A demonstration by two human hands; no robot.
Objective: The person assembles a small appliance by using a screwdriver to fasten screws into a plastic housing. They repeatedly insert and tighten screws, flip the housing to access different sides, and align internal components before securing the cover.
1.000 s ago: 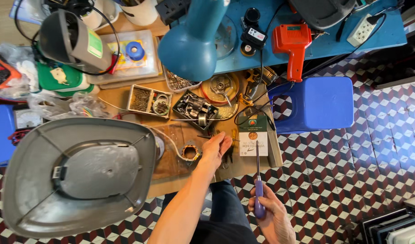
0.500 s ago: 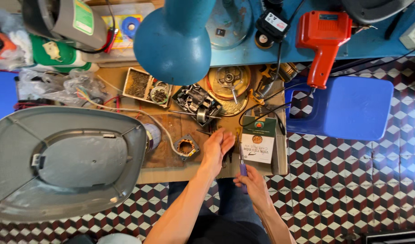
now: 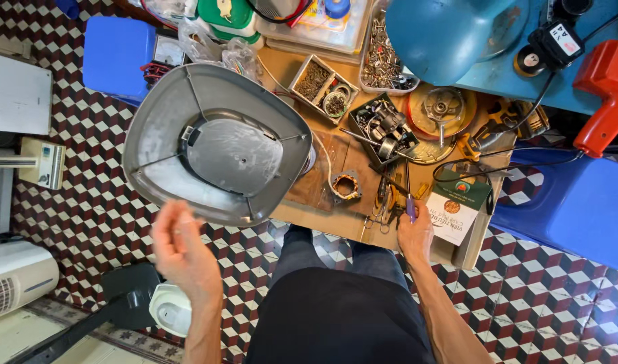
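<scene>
We note the right hand (image 3: 415, 236) closed on a purple-handled screwdriver (image 3: 410, 205) at the surface's (image 3: 336, 219) near edge, just left of a green-and-white box (image 3: 457, 205); left hand (image 3: 181, 253) open, empty.

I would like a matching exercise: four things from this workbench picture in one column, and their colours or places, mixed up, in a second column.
Things:
1. lamp shade
2. heat gun
3. screwdriver
4. fan housing

Colours or places:
A. grey, at the bench's left edge
B. held in the right hand
C. teal, above the bench
D. red, far right

Pairs: 1-C, 2-D, 3-B, 4-A
</scene>
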